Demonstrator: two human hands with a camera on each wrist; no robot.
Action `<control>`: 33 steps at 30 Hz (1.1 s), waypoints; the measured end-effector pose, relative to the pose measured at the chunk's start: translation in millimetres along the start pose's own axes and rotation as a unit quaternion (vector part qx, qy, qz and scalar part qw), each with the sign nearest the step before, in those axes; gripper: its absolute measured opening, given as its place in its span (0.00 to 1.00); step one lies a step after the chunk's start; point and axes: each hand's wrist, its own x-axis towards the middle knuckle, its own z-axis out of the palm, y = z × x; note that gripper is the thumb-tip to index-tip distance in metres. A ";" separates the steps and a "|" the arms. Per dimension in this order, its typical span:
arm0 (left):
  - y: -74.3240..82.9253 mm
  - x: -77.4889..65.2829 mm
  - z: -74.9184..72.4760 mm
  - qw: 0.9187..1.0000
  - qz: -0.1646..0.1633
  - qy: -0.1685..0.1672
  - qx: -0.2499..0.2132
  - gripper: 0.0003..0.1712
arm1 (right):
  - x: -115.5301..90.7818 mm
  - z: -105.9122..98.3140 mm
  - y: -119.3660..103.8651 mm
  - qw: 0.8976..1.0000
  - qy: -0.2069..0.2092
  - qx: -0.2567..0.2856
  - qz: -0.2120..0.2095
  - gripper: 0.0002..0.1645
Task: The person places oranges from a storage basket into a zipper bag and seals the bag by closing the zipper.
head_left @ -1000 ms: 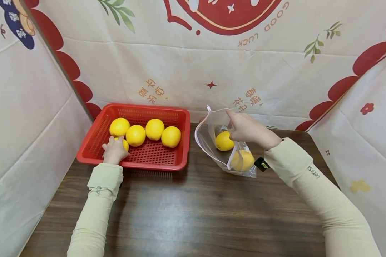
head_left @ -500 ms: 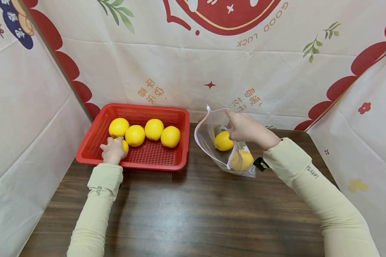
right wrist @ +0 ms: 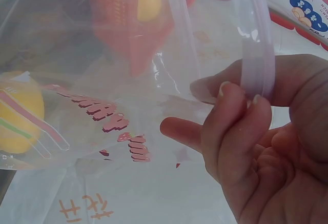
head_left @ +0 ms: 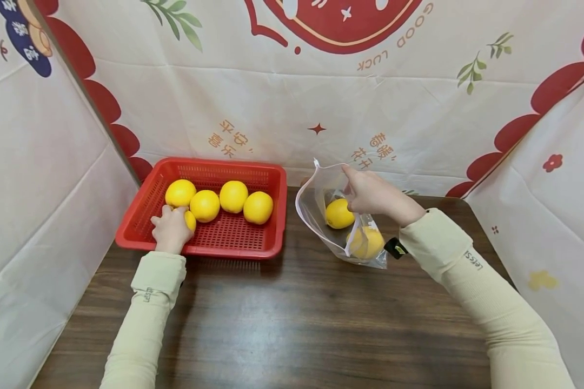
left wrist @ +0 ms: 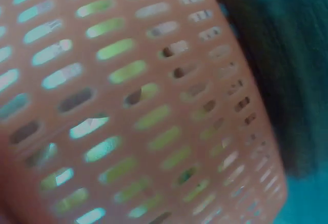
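In the head view my left hand (head_left: 171,229) is inside the red basket (head_left: 238,253), its fingers curled over a yellow fruit (head_left: 190,220) that it mostly hides. Several more smooth yellow fruits (head_left: 258,207) lie beside it. My right hand (head_left: 373,195) pinches the rim of a clear zip bag (head_left: 321,229), keeping its mouth spread toward the basket. Two yellow fruits (head_left: 339,214) rest in the bag. The right wrist view shows thumb and fingertips on the bag's zip strip (right wrist: 259,65). Slotted basket wall (left wrist: 154,116) fills the left wrist view, hiding the left hand.
Both basket and bag stand on a dark wooden table (head_left: 272,324), near its back edge. A printed cloth wall (head_left: 272,108) rises behind them, with further cloth walls at the left and right sides.
The left hand's fingers have drawn in slightly around the fruit, and the hand has shifted a little left. The right hand and the bag have stayed in place.
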 end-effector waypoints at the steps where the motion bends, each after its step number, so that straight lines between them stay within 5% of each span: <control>1: 0.8 -1.4 -1.9 1.000 0.004 0.006 -0.002 0.27 | 0.0 0.1 0.0 1.000 0.000 0.001 0.001 0.50; 9: 28.0 -10.7 -24.8 0.997 0.053 0.030 -0.043 0.36 | -0.3 -1.3 -0.1 1.000 -0.001 -0.008 0.003 0.50; 12: 47.2 -14.7 -34.1 0.991 0.098 0.038 -0.089 0.36 | 0.4 -1.1 -0.7 1.000 0.001 -0.012 -0.003 0.50; 20: 112.7 -30.1 -48.0 0.948 0.212 -0.002 -0.237 0.39 | 1.1 -0.1 -1.6 1.000 0.005 -0.018 -0.013 0.50; 25: 151.6 -40.3 -46.5 0.905 0.265 -0.038 -0.331 0.38 | 1.2 1.0 -2.0 1.000 0.000 -0.015 -0.006 0.51; 28: 171.1 -45.7 -44.3 0.886 0.286 -0.064 -0.359 0.37 | 1.3 1.5 -1.8 1.000 -0.001 -0.014 -0.002 0.51; 31: 186.6 -46.0 -37.0 0.876 0.301 -0.091 -0.366 0.37 | 1.7 2.2 -1.6 1.000 0.000 -0.014 0.000 0.51; 33: 194.2 -44.3 -30.5 0.876 0.304 -0.110 -0.357 0.38 | 2.2 2.8 -1.3 1.000 -0.001 -0.011 0.000 0.51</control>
